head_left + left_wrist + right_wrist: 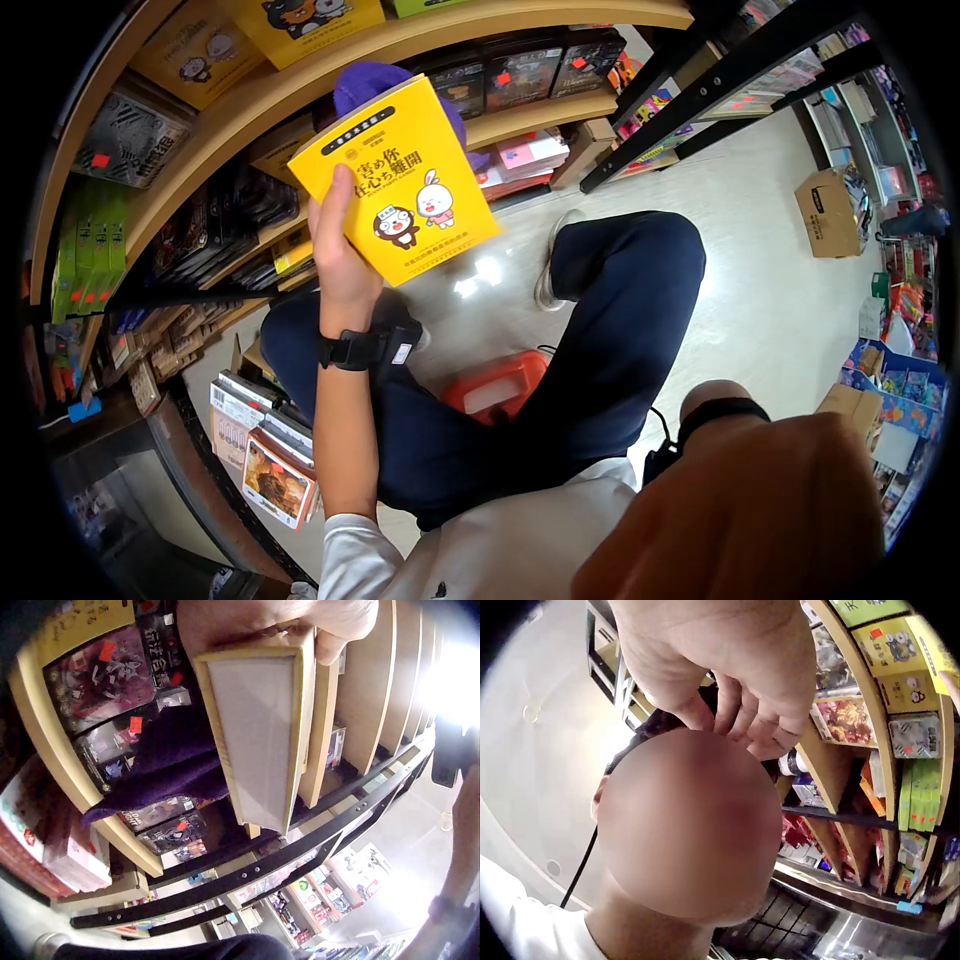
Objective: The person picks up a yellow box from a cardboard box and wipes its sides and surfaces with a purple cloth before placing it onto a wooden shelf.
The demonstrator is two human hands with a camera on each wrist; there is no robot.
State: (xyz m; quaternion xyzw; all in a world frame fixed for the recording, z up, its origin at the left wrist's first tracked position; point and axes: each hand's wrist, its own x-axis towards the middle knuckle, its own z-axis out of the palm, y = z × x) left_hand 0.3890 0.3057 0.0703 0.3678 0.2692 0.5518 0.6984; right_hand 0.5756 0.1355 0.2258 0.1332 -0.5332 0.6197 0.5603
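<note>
My left hand (345,255) grips a yellow box (400,200) with two cartoon animals on its front, the thumb lying on that face. The box is tilted in the air before the shelves. From below, in the left wrist view, its pale panel (255,735) with yellow edges shows. A purple cloth (169,765) hangs over the shelf edge behind the box, partly hidden by it. My right hand (720,667) is raised to the person's head, bent fingertips at the top of the forehead, with no object seen in it. It looms large and blurred in the head view.
A curved wooden shelf (555,115) carries boxed goods with red stickers. A red plastic item (510,380) sits on the floor between the legs. Stacked books (275,475) stand to the left, a cardboard box (828,215) to the right. A black metal frame (700,90) slants across.
</note>
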